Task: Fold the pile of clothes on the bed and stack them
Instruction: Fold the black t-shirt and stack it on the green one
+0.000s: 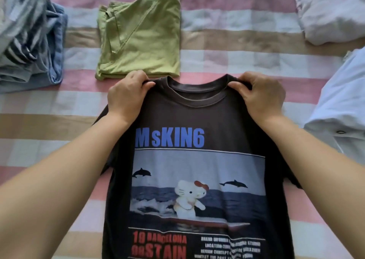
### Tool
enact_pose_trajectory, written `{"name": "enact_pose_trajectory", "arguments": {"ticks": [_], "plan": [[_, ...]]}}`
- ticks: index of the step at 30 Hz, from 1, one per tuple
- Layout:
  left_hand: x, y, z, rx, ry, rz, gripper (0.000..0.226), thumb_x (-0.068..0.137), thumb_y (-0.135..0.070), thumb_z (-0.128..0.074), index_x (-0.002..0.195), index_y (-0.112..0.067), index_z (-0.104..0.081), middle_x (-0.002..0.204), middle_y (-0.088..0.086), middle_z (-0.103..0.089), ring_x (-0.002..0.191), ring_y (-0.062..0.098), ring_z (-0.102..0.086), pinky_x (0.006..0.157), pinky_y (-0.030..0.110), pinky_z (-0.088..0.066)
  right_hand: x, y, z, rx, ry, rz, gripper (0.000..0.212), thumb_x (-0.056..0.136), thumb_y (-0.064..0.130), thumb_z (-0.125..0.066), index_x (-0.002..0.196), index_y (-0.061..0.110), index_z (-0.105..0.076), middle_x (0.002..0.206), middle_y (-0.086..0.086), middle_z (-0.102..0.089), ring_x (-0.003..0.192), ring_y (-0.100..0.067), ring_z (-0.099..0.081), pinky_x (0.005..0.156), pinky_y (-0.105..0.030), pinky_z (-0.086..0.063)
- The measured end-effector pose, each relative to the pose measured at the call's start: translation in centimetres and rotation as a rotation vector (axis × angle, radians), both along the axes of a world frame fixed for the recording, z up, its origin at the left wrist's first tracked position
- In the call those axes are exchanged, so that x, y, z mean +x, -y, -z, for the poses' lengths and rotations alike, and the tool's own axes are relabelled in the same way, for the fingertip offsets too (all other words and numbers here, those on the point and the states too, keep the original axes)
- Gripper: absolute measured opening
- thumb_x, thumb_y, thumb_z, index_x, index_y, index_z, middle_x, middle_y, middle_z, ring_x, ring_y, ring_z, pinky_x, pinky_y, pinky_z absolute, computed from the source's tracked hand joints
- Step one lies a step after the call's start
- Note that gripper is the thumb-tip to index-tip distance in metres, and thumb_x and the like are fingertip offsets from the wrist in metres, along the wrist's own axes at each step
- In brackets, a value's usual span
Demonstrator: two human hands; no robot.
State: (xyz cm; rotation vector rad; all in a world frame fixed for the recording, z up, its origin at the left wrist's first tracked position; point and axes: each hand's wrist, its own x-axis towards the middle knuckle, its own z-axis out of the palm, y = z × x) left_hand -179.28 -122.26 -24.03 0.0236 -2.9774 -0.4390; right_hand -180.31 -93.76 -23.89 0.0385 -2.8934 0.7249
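A dark brown T-shirt with a blue "MsKING" print and a surfing cartoon picture hangs print side up in front of me, over the striped bed. My left hand grips its left shoulder beside the collar. My right hand grips the right shoulder in the same way. A folded green shirt lies flat on the bed just beyond my hands.
A pile of unfolded grey, striped and blue clothes sits at the far left. A white crumpled garment lies at the top right and a pale blue one at the right edge. The pink, beige and white striped bedsheet shows between them.
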Motion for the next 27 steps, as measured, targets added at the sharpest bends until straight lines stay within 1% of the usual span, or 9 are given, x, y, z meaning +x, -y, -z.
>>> {"name": "enact_pose_trajectory", "arguments": {"ticks": [3, 6, 11, 14, 18, 20, 23, 25, 27], "plan": [[-1.3, -0.3, 0.8, -0.043, 0.047, -0.015, 0.032, 0.093, -0.036, -0.049, 0.097, -0.005, -0.057, 0.103, 0.014, -0.060, 0.100, 0.033, -0.054, 0.066, 0.041, -0.037, -1.6, 0.4, 1.1, 0.035, 0.073, -0.006, 0.034, 0.086, 0.047, -0.057, 0.095, 0.016, -0.068, 0.095, -0.011, -0.067, 0.093, -0.032, -0.058, 0.064, -0.032, -0.035], [-1.1, -0.7, 1.7, -0.048, 0.107, -0.040, 0.029, 0.091, -0.032, -0.052, 0.100, -0.004, -0.057, 0.106, 0.016, -0.057, 0.106, 0.033, -0.049, 0.075, 0.044, -0.038, -1.8, 0.8, 2.0, 0.111, 0.127, -0.014, 0.035, 0.086, 0.047, -0.056, 0.098, 0.015, -0.066, 0.103, -0.009, -0.063, 0.104, -0.030, -0.051, 0.078, -0.038, -0.038], [0.2, -3.3, 0.2, 0.065, 0.023, -0.083, 0.029, 0.087, -0.020, -0.058, 0.113, -0.008, -0.055, 0.117, 0.016, -0.050, 0.113, 0.035, -0.040, 0.091, 0.043, -0.033, -1.1, 0.2, 0.7, 0.102, 0.135, -0.001, 0.031, 0.087, 0.044, -0.057, 0.101, 0.017, -0.062, 0.108, -0.006, -0.059, 0.109, -0.028, -0.046, 0.083, -0.038, -0.037], [1.6, -7.4, -2.0, 0.182, -0.033, 0.058, 0.023, 0.085, -0.012, -0.059, 0.106, -0.004, -0.060, 0.108, 0.015, -0.056, 0.106, 0.036, -0.046, 0.087, 0.044, -0.038, 0.5, -2.0, -1.5, 0.058, 0.074, 0.045, 0.027, 0.087, 0.037, -0.058, 0.106, 0.017, -0.063, 0.110, -0.007, -0.058, 0.109, -0.030, -0.044, 0.084, -0.039, -0.037], [2.8, -14.1, -4.3, 0.329, -0.028, 0.310, 0.013, 0.082, -0.003, -0.061, 0.093, 0.000, -0.065, 0.094, 0.016, -0.062, 0.091, 0.037, -0.054, 0.076, 0.049, -0.046, 4.4, -8.0, -4.0, 0.218, 0.067, 0.087, 0.030, 0.080, 0.033, -0.068, 0.104, 0.016, -0.065, 0.107, -0.011, -0.059, 0.106, -0.035, -0.047, 0.082, -0.043, -0.037], [3.2, -17.2, -4.6, 0.348, 0.016, 0.421, 0.012, 0.083, -0.004, -0.060, 0.092, 0.000, -0.066, 0.093, 0.014, -0.063, 0.090, 0.037, -0.054, 0.074, 0.048, -0.047, 6.1, -11.2, -4.4, 0.332, 0.186, 0.068, 0.038, 0.075, 0.036, -0.073, 0.107, 0.017, -0.065, 0.113, -0.010, -0.058, 0.112, -0.034, -0.045, 0.091, -0.046, -0.033], [3.4, -21.4, -4.0, 0.304, 0.126, 0.555, 0.016, 0.085, -0.007, -0.060, 0.099, -0.003, -0.067, 0.100, 0.011, -0.065, 0.097, 0.034, -0.053, 0.076, 0.048, -0.046, 7.7, -14.5, -4.2, 0.470, 0.402, -0.006, 0.048, 0.073, 0.037, -0.072, 0.117, 0.022, -0.060, 0.126, -0.004, -0.052, 0.123, -0.027, -0.039, 0.106, -0.047, -0.017], [3.3, -23.3, -3.2, 0.249, 0.185, 0.595, 0.021, 0.085, -0.008, -0.060, 0.105, -0.007, -0.067, 0.107, 0.008, -0.064, 0.104, 0.032, -0.051, 0.081, 0.047, -0.045, 8.0, -15.4, -3.9, 0.462, 0.390, -0.021, 0.039, 0.069, 0.025, -0.077, 0.106, 0.021, -0.067, 0.114, -0.006, -0.061, 0.112, -0.030, -0.051, 0.101, -0.050, -0.027], [2.9, -24.6, -2.3, 0.224, 0.209, 0.591, 0.026, 0.086, -0.008, -0.060, 0.110, -0.011, -0.066, 0.113, 0.005, -0.063, 0.110, 0.030, -0.050, 0.086, 0.045, -0.044, 8.0, -16.2, -3.6, 0.459, 0.247, -0.010, 0.021, 0.061, 0.014, -0.083, 0.080, 0.016, -0.072, 0.083, -0.009, -0.067, 0.084, -0.033, -0.061, 0.083, -0.050, -0.042]]}}
